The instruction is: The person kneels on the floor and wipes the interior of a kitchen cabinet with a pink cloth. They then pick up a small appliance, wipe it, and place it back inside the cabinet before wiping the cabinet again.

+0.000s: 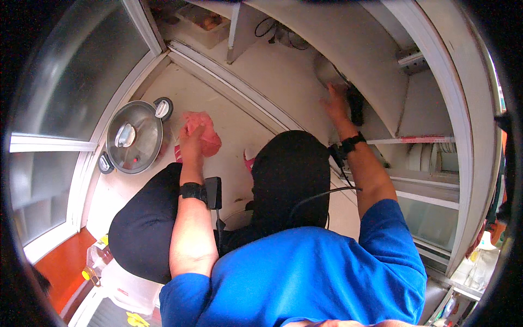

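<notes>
My left hand [193, 139] is closed on a crumpled pink cloth [209, 137], held low over the pale floor. Left of it a wide pan with a glass lid [141, 139] and two dark side handles rests on the floor. My right hand [337, 104] reaches into the cabinet, its fingers at a round metal pan [329, 69] with a dark part beside it. Whether those fingers grip the pan or only touch it cannot be told. Both wrists wear black straps with small devices and cables.
A black cord [286, 34] and a clear plastic bin [204, 26] lie farther inside the cabinet. Its white bottom rail [245, 94] runs diagonally ahead. Frosted glass doors [81, 77] stand at the left, and a bottle with a yellow cap [94, 261] is at lower left. Shelves are at right.
</notes>
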Available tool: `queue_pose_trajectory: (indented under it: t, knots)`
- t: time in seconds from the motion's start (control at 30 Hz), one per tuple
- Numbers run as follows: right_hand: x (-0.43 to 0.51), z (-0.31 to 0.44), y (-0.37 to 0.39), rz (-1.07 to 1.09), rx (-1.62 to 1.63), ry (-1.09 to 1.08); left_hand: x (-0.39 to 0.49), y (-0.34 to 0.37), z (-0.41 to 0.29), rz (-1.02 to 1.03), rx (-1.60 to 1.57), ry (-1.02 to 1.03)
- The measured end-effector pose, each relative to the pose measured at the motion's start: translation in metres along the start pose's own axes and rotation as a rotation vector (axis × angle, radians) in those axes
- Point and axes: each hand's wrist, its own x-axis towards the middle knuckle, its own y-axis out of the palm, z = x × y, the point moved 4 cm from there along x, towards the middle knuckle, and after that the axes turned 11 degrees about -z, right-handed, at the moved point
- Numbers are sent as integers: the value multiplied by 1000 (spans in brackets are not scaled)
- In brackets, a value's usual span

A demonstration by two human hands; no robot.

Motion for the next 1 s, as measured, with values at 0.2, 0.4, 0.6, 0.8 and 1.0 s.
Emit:
queue_pose_trajectory:
  t: [0.2,0.4,0.6,0.8,1.0]
  knots:
    - [39,25,41,373,339,307,0,11,-6,-18,-73,-37]
    - [77,66,67,530,379,405,3,28,-9,-23,-21,-38]
    - [62,194,19,1101,1005,424,-11,59,-9,103,171,-64]
    - [62,282,-32,1328,1442,231,-57,118,-46,576,-167,-108]
    - [85,289,-97,1184,1556,28,-103,109,-132,636,183,22]
